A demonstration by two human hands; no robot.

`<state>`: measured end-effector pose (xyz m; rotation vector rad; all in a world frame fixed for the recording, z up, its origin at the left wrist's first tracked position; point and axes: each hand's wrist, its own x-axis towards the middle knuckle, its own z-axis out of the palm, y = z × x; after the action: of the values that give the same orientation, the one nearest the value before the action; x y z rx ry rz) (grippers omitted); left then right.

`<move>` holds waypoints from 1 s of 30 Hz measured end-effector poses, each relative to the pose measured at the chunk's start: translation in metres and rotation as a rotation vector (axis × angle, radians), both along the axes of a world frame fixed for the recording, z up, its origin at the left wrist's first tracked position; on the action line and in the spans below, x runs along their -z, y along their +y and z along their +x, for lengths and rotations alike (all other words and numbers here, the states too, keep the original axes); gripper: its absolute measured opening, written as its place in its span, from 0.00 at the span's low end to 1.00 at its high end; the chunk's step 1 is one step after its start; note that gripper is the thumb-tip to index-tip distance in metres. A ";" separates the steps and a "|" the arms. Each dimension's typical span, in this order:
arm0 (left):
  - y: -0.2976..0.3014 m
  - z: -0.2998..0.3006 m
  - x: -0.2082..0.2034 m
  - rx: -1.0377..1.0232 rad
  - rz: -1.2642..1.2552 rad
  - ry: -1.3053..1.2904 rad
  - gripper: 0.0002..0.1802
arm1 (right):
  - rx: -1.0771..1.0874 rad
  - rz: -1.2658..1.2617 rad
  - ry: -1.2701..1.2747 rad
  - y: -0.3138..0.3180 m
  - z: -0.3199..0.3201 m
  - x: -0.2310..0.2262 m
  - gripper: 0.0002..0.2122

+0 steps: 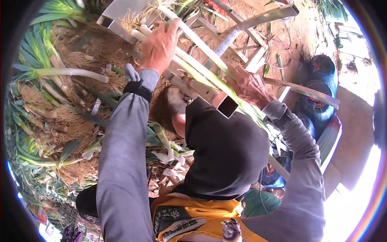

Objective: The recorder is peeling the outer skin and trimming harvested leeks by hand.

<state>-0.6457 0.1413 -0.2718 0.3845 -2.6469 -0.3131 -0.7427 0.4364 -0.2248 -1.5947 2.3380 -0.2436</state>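
Several long leeks [200, 43] lie slantwise across a metal frame of square tubes [201, 89], their white rooted ends at the upper left and green leaves toward the lower right. My left hand [160, 45] is closed over the white shafts near the roots, fingers bent around a leek. Farther along, my right hand [250, 85] is closed around the stalks where they turn green; its fingertips are partly hidden. A tuft of pale roots [130, 21] sticks out beyond my left hand, next to a flat metal plate [123, 9].
Heaped leeks with soil on their roots [60, 117] fill the left side. Metal bars [266, 17] of the frame reach up and right. Blue wrapped bundles [320, 94] stand at the right, beside brown cardboard [354, 133]. My dark-clad knee [227, 149] is below the frame.
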 end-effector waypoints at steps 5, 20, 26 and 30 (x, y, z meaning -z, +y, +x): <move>0.002 -0.001 -0.009 0.068 0.055 0.049 0.15 | -0.043 0.183 0.045 -0.001 -0.003 -0.008 0.22; -0.001 0.009 -0.006 0.084 -0.062 -0.060 0.08 | -0.042 -0.106 -0.118 -0.002 0.012 0.002 0.19; 0.005 0.042 -0.042 0.063 0.384 0.123 0.14 | 0.043 0.193 -0.325 0.024 -0.015 0.018 0.29; -0.006 0.119 -0.094 0.016 0.567 0.367 0.11 | 0.012 0.086 -0.275 0.013 -0.006 -0.024 0.19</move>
<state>-0.5270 0.1356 -0.1781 0.4299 -2.1664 -1.0410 -0.7490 0.4492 -0.2006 -1.4089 2.1194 -0.3376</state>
